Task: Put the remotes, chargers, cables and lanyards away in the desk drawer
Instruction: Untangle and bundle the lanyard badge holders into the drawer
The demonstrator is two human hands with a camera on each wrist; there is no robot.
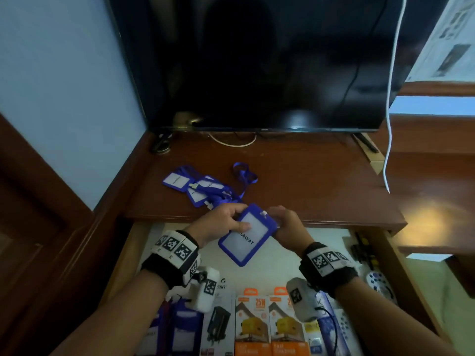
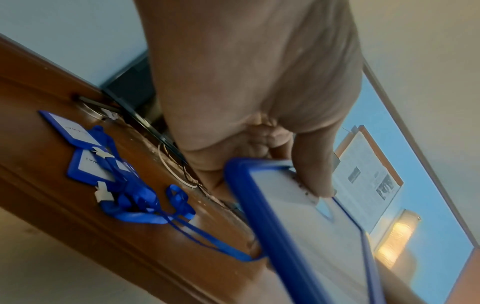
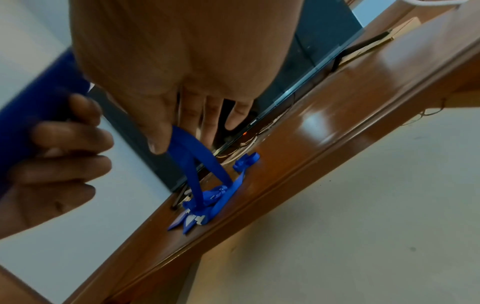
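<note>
Over the open drawer (image 1: 123, 258), both hands hold one blue badge holder (image 1: 248, 233) with a white card. My left hand (image 1: 239, 219) grips its left edge, thumb on the card face (image 2: 298, 216). My right hand (image 1: 276, 217) pinches the top end, and in the right wrist view its thumb and fingers (image 3: 166, 139) pinch the blue strap (image 3: 187, 160). That strap runs down to a tangle of blue lanyards and badge holders (image 1: 200, 188) on the desk top (image 1: 308, 181). Boxed chargers (image 1: 257, 325) fill the drawer's front, and remotes (image 1: 380, 283) lie at its right.
A dark TV (image 1: 257, 73) stands at the back of the desk with cables (image 1: 231, 142) under it. At the right a white cable (image 1: 389, 124) hangs down. A blue wall and wooden trim close off the left side. Bare drawer floor (image 1: 282, 265) shows beneath the held badge.
</note>
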